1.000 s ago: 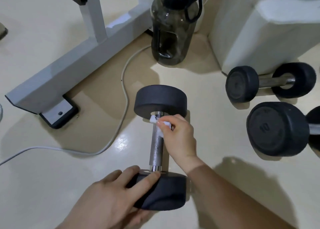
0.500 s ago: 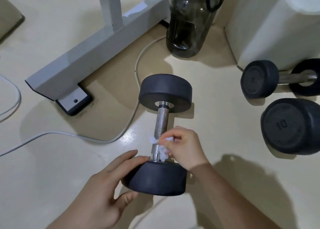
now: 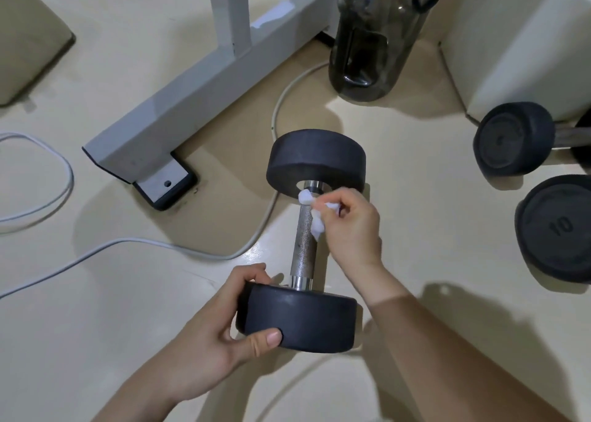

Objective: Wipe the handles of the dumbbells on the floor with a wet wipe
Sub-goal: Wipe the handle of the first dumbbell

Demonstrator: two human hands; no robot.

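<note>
Dumbbell handle [image 3: 303, 252]: right hand [image 3: 351, 230] pinches wet wipe [image 3: 316, 228] against it; left hand [image 3: 211, 335] grips weight [image 3: 307, 319].

Glossy cream floor [image 3: 96, 341] holds a grey metal frame [image 3: 192, 108], white cable [image 3: 128, 240] (looped) and dark bottle [image 3: 374, 38].

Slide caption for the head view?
Left hand grips dumbbell by near head; right hand presses wet wipe to handle, far end.

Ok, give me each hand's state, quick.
Left hand: grips the dumbbell by its near end.
Right hand: pinches the wet wipe against the handle.
</note>
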